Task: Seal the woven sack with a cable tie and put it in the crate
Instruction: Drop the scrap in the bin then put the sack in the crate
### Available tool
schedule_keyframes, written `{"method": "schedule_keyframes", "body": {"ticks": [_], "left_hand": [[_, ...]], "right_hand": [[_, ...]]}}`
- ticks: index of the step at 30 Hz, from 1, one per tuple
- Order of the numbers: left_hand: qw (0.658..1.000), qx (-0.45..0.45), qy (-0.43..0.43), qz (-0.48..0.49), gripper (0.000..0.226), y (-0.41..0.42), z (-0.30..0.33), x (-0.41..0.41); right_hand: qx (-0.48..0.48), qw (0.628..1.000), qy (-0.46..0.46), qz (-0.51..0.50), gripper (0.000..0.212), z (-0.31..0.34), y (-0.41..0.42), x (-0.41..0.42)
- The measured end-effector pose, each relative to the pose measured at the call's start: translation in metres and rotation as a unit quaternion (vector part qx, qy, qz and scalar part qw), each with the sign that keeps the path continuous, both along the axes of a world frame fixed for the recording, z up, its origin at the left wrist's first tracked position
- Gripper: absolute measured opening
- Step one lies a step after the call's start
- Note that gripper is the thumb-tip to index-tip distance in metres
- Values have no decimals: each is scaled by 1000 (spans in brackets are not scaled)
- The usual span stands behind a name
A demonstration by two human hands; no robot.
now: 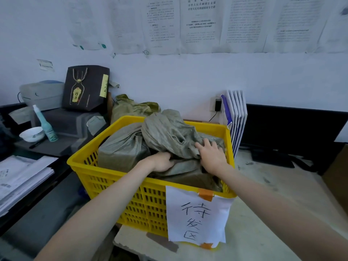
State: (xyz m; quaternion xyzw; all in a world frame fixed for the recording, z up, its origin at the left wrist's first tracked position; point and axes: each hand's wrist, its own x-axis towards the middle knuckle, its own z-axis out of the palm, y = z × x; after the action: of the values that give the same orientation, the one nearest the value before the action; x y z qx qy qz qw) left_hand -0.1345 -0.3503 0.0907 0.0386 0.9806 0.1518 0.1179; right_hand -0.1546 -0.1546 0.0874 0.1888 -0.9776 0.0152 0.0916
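Observation:
A yellow plastic crate stands on the table in front of me, filled with grey-green woven sacks. The top sack lies crumpled inside, its gathered neck pointing up and back. My left hand reaches into the crate's middle and grips a fold of that sack's fabric. My right hand lies on the sack's right side, fingers spread and pressing down. No cable tie shows in this view. A handwritten paper label is taped to the crate's front.
Another woven sack sits behind the crate. At left are a dark gift bag, a spray bottle, a white bowl and paper stacks. White folders lean right of the crate beside a dark monitor.

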Motion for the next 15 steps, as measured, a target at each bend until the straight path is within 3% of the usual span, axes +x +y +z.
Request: {"method": "schedule_keyframes", "body": {"ticks": [3,6,8,9,11,15], "left_hand": [[981,87,173,23,30,-2,21,24],[902,182,384,81,26,0,33,48],[840,143,516,89,17,0,42,53],[826,105,547,81,17,-2,46,49],[857,29,511,54,37,-6,52,39],[964,-23,263,-29,60,-10,49,29]], "right_hand": [[70,997,41,14,63,4,5,-6],[120,990,61,37,57,3,6,-3],[146,984,71,67,53,1,4,-1],[159,981,76,80,52,1,4,1],[177,975,81,104,51,3,7,4],[150,980,42,122,50,6,20,15]]}}
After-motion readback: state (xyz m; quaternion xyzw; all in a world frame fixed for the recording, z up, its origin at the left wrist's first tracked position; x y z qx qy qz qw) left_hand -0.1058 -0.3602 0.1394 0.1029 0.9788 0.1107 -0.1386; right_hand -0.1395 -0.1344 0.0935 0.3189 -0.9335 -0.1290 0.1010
